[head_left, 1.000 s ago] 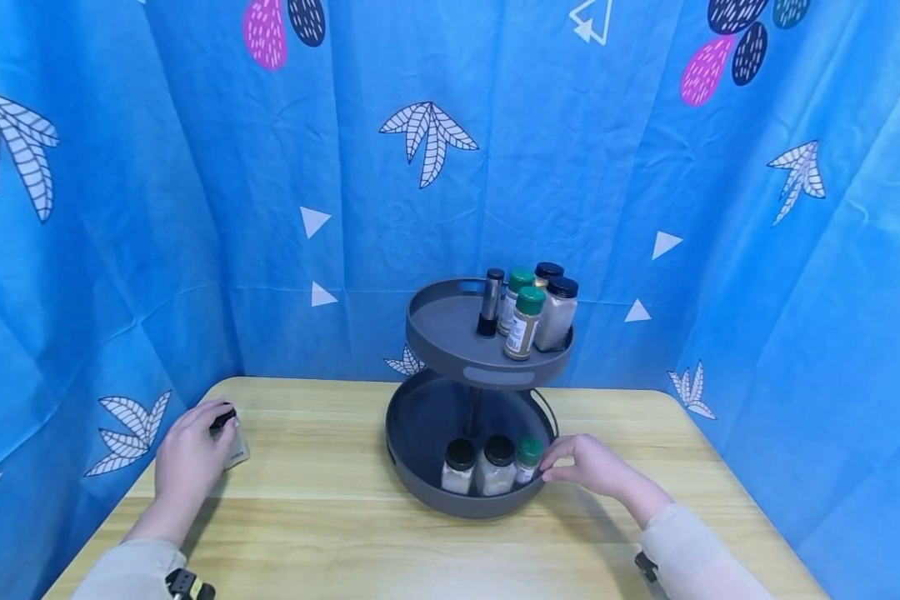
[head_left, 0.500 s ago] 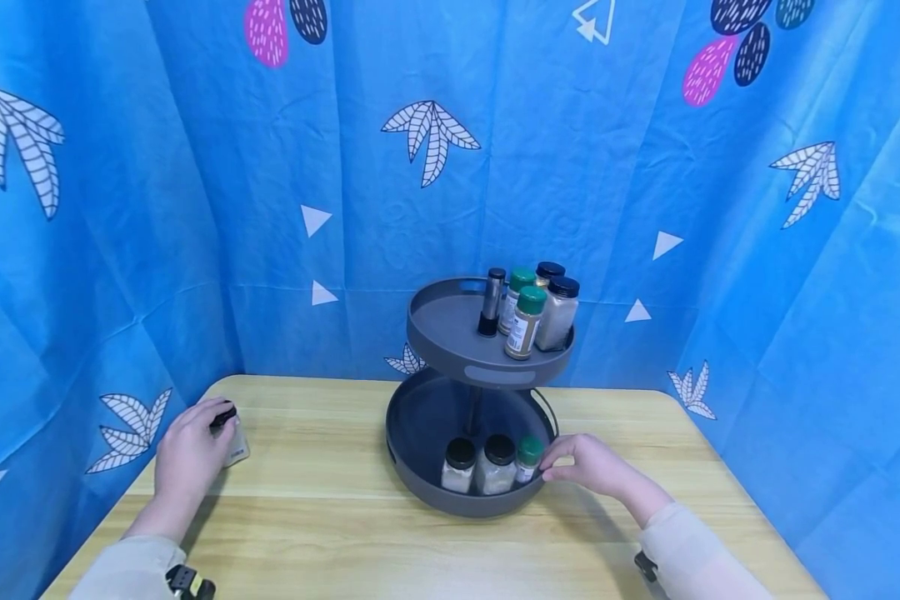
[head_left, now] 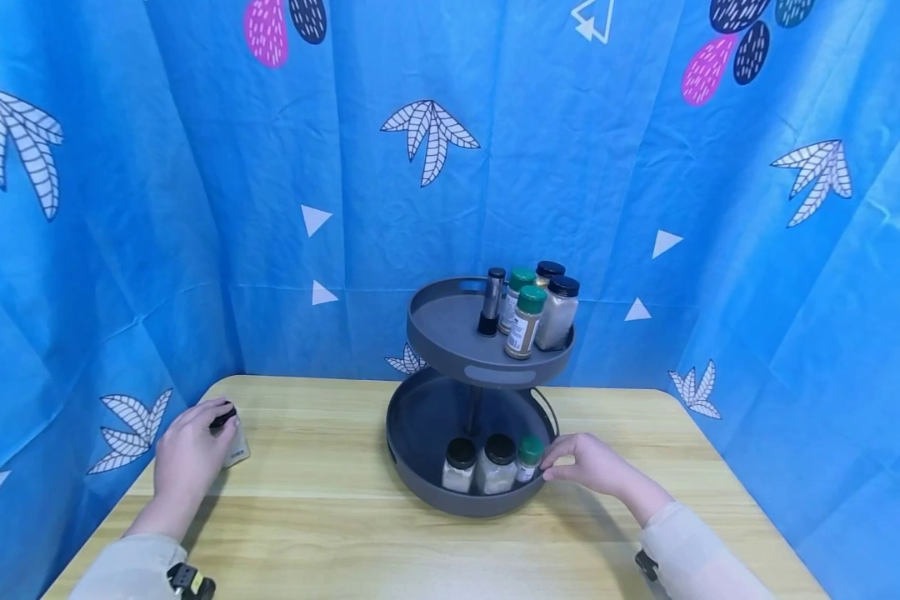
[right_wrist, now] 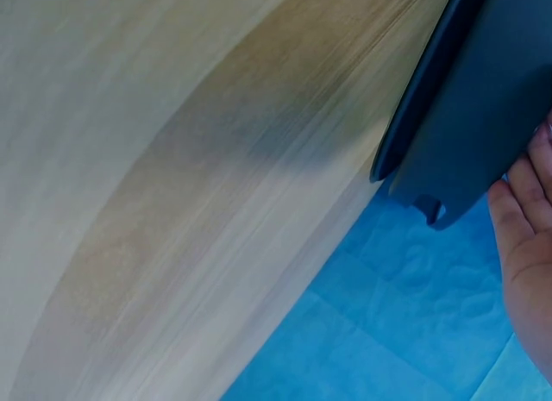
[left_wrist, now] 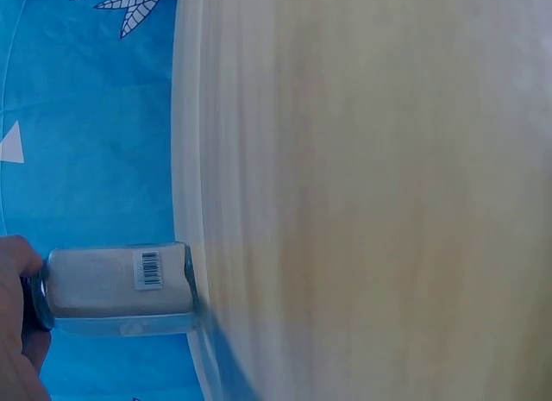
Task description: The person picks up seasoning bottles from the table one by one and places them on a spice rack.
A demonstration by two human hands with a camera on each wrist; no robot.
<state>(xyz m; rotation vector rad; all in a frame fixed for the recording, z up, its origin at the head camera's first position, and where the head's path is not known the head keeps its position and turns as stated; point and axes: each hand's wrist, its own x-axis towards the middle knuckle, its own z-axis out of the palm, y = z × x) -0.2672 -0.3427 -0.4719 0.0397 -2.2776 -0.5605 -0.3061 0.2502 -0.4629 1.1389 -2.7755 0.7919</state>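
Observation:
At the table's left side, my left hand (head_left: 192, 446) grips the black lid of a clear spice jar (head_left: 237, 447) standing upright. The left wrist view shows the jar (left_wrist: 121, 282) filled with pale powder, a barcode label on its side. My right hand (head_left: 585, 463) pinches the right rim of the lower tier of a dark grey two-tier turntable (head_left: 457, 503). In the right wrist view, fingers (right_wrist: 522, 198) lie against the tier's outer wall (right_wrist: 470, 125); the thumb is hidden there. Beside that hand, inside the tier, stands a small green-capped bottle (head_left: 528, 460).
Two black-lidded jars, a left one (head_left: 458, 467) and a right one (head_left: 497, 464), share the lower tier. Several bottles, including a green-capped shaker (head_left: 525, 323), crowd the upper tier's (head_left: 450, 325) right side. Blue curtains (head_left: 360, 250) surround the wooden table (head_left: 307, 500).

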